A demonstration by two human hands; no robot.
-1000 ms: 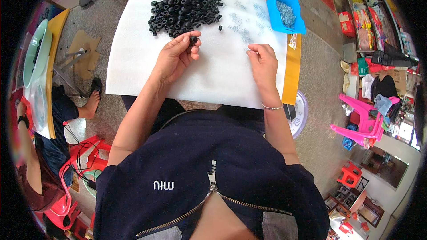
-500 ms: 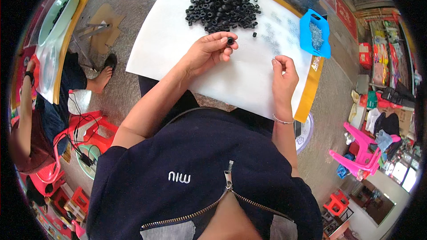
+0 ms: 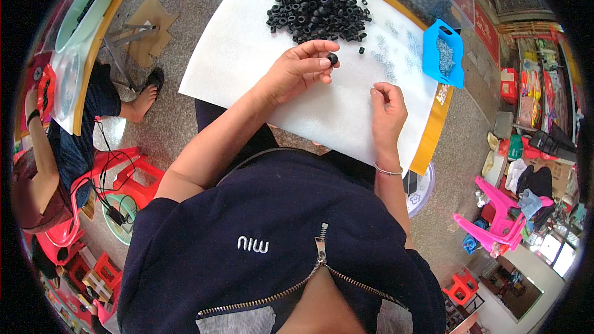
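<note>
The desk's right edge [image 3: 431, 139] looks smooth and slightly glossy beside a matt white sheet [image 3: 241, 43] like thin foam. Near the far edge, the heaped black beads [image 3: 317, 9] seem dull plastic or rubber. At the right edge, the blue tray [image 3: 458, 48] is smooth, shiny plastic, its clear bits [image 3: 445, 59] glassy. The bracelet [image 3: 388, 172] is bright metal, the shirt [image 3: 204, 241] matt cloth, its zip [image 3: 320, 249] metal.

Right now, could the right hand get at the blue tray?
Probably yes: the right hand is near the blue tray, and nothing seems to stand between them above the white sheet.
</note>
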